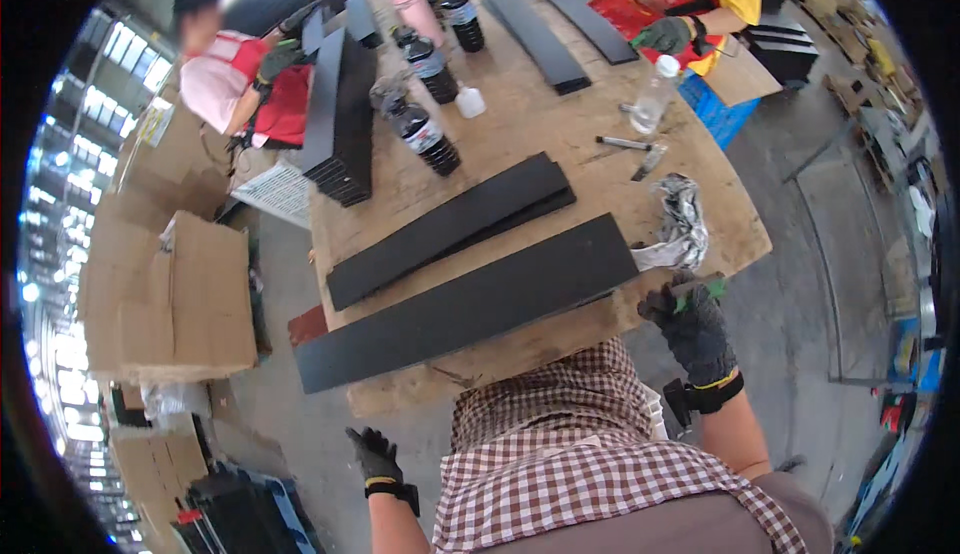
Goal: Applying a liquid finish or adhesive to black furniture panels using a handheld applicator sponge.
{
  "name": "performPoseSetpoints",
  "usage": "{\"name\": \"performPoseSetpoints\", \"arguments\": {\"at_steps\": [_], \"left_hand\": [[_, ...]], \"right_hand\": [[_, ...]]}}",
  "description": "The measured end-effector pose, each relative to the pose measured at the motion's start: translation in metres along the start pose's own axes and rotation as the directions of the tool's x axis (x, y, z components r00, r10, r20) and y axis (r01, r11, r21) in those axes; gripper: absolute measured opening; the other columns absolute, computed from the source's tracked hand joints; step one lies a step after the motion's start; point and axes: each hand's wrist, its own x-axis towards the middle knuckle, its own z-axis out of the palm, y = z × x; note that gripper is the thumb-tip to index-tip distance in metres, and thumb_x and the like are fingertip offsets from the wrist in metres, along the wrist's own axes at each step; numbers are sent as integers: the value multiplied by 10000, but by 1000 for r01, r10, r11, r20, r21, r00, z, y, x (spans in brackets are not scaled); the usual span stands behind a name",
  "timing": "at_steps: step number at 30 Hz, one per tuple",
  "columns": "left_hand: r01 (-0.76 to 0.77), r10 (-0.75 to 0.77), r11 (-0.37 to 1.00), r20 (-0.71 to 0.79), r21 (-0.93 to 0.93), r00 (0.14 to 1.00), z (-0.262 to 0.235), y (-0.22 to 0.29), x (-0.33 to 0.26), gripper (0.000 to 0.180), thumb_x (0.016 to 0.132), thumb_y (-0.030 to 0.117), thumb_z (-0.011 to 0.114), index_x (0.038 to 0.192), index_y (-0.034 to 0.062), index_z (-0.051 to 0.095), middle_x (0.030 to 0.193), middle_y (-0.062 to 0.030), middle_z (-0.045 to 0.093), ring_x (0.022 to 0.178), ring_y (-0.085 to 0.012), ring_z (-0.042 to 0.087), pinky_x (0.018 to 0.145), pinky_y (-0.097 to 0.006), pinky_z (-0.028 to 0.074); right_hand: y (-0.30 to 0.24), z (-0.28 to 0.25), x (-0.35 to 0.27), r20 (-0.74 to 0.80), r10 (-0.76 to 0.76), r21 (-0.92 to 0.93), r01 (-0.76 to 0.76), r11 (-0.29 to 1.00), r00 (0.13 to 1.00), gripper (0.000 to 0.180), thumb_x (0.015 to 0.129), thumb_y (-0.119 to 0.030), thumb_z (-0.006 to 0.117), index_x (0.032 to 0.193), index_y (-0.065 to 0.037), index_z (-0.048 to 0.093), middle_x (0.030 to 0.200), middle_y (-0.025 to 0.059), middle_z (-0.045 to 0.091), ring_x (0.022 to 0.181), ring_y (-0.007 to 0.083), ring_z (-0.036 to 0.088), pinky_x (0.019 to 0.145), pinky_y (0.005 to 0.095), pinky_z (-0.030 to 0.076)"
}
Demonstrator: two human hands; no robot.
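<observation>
The right hand (695, 326), fingers curled round a small green tool, touches the long black panel (470, 304), seemingly stiff and awkward; left hand (375, 452) hangs open, empty

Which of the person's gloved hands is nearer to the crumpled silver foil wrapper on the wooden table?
Right. The right hand is just below the crumpled silver foil wrapper, at the table's near edge. The left hand hangs low, off the table, far to the left.
</observation>
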Motion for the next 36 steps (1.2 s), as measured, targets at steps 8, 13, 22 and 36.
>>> {"name": "performPoseSetpoints", "arguments": {"at_steps": [8,13,22,36], "left_hand": [[-446,395,874,-255,-194,883,-6,44,-79,622,1003,587,599,1385,98,631,1428,-112,614,1280,-281,540,1086,-469,411],[-459,426,841,-172,-286,888,20,82,-84,547,1012,518,622,1356,93,638,1401,-114,616,1286,-302,533,1077,-470,430],[-652,573,758,455,23,682,70,104,11,409,1005,311,645,1337,75,610,1369,-137,638,1276,-305,571,1071,-435,454],[-478,512,858,386,-187,767,57,55,14,431,1072,240,566,1466,75,505,1448,-111,579,1295,-257,568,1080,-389,506]], "right_hand": [[-55,-2,11,201,61,-307,4,952,978,380,1068,-383,582,1268,-64,634,1067,48,687,1031,224,685,972,425,555],[-48,-18,47,64,-166,-412,177,894,984,308,1104,-281,513,1302,-58,588,1157,87,661,1126,244,630,1008,431,533],[48,-46,74,207,-94,-189,135,973,974,364,1093,-145,483,1441,-46,522,1470,173,583,1372,318,530,1168,474,438],[26,-1,63,258,-241,-820,344,457,936,423,1048,-199,584,1433,-27,554,1413,130,624,1275,277,605,1099,418,488]]}}
